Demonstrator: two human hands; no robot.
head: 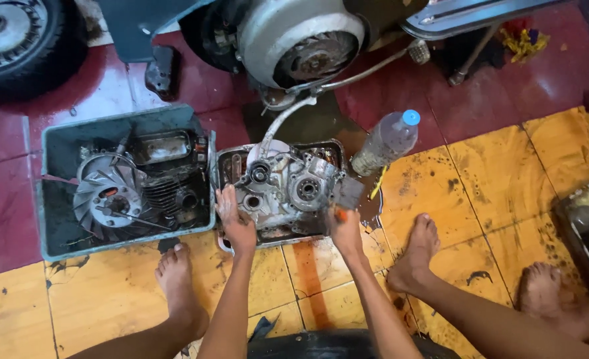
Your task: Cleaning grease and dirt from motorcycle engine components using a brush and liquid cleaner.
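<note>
Head view: the left hand [236, 223] lies flat, fingers spread, on the greasy cast-metal engine crankcase [284, 189] in a shallow tray [224, 163] at centre. The right hand [345, 229] is closed around an orange-handled brush [347, 196] (bristles dark) at the case's 4 o'clock edge. A clear plastic bottle [387, 141] lies at 2 o'clock; a finned flywheel [108, 193] sits in a grey tub [55, 143] at 9 o'clock.

Single head view; looks steeply down at floor (own arms, feet at bottom edge); close range.
</note>
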